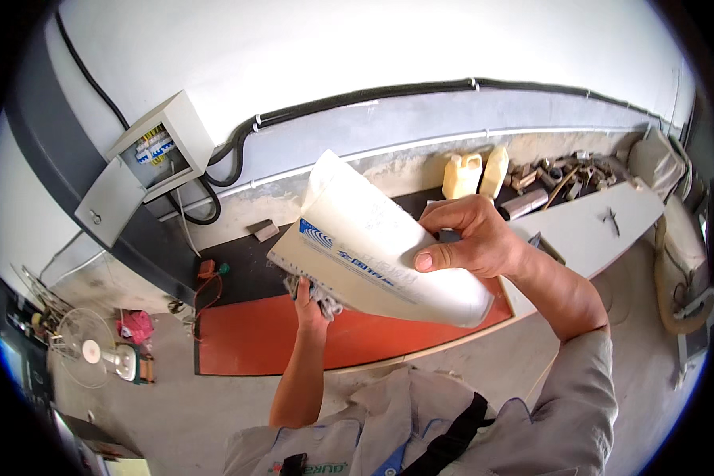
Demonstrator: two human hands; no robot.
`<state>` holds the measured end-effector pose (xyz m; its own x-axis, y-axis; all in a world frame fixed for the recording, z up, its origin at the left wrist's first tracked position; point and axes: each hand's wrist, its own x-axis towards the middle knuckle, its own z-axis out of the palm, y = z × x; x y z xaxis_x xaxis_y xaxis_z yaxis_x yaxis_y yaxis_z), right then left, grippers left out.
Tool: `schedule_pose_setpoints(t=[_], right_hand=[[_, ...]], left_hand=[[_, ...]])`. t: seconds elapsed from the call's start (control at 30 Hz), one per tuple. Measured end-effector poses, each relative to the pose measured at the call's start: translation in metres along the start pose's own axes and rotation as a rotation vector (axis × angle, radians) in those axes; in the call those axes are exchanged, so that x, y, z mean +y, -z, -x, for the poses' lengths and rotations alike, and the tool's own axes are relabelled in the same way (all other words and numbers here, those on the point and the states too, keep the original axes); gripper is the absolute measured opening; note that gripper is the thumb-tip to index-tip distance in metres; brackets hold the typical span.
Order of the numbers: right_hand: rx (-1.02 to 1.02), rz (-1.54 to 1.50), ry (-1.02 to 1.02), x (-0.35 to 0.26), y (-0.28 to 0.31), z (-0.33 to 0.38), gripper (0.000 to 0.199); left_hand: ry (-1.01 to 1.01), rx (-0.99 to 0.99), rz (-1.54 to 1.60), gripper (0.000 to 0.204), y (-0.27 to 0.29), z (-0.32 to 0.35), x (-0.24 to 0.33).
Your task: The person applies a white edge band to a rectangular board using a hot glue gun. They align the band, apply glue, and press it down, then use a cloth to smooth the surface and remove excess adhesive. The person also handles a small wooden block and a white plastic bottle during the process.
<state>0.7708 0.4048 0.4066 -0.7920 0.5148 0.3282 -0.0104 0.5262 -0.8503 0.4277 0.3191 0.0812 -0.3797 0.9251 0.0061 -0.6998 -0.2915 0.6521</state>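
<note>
A large, curled cream paper (pixel 365 254) with a blue emblem and blue print hangs tilted in front of me, apparently in more than one layer. On its upper right edge, my right hand (pixel 472 238) has closed, thumb on the near side and fingers bent behind. My left hand (pixel 309 308) is at the paper's lower left, its fingers closed round a crumpled grey-white cloth bundle (pixel 328 304), perhaps gloves. Whether the left fingers also grip the paper is partly hidden. Below the paper lies the red-topped part of the bench (pixel 262 341).
An open electrical box (pixel 170 151) hangs on the left wall. Two yellowish jugs (pixel 462 176) and a heap of metal parts (pixel 567 176) stand along the back of the bench. A fan (pixel 94 351) stands on the floor at left, and a grey block (pixel 263 230) lies by the wall.
</note>
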Motion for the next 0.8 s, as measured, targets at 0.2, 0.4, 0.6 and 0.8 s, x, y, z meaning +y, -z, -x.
schedule_pose_setpoints(t=[0.2,0.4,0.6,0.8], right_hand=[[0.028,-0.044,0.040,0.001,-0.014,0.026,0.042],[0.049,-0.181,-0.059,0.010,-0.006,0.044,0.038],[-0.042,-0.269,-0.147,0.010,0.000,0.050,0.039],[-0.015,-0.366,-0.283,0.019,0.001,0.052,0.040]], left_hand=[[0.017,-0.211,-0.060,0.073,-0.044,-0.003,-0.008],[0.021,-0.167,-0.052,0.075,-0.047,-0.018,-0.031],[0.160,-0.294,-0.055,0.076,-0.033,-0.022,-0.044],[0.250,-0.400,-0.029,0.077,-0.023,-0.025,-0.042]])
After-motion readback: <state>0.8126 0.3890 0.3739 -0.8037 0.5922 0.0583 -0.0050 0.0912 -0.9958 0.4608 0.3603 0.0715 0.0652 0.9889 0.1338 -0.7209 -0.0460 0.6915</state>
